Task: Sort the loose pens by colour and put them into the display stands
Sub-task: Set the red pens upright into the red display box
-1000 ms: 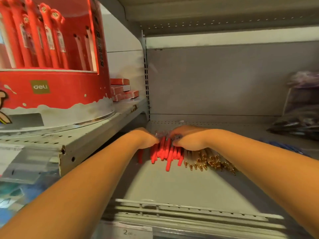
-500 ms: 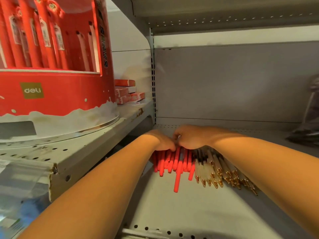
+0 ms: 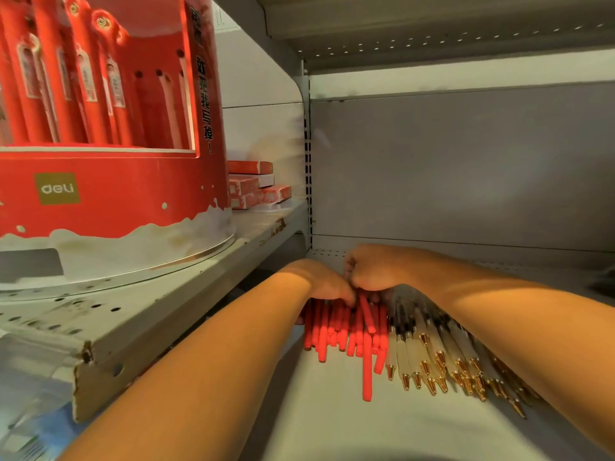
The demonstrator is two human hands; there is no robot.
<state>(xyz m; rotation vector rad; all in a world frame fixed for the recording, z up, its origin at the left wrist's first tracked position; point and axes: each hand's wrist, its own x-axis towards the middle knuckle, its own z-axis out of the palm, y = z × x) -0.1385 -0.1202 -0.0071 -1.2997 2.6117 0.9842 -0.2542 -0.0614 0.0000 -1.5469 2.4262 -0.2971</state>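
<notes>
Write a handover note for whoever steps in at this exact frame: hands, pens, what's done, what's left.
Left hand: resting on the far ends of the red pens, grip not visible.
Right hand: fisted over the same ends, one red pen tilted up beneath it; grip unclear.
Pens: red ones grouped on the lower shelf, gold-tipped cream pens beside them on the right.
Done: the two colours lie roughly separated.
Left: the red display stand on the upper-left shelf has open holes; loose pens not yet loaded.
</notes>
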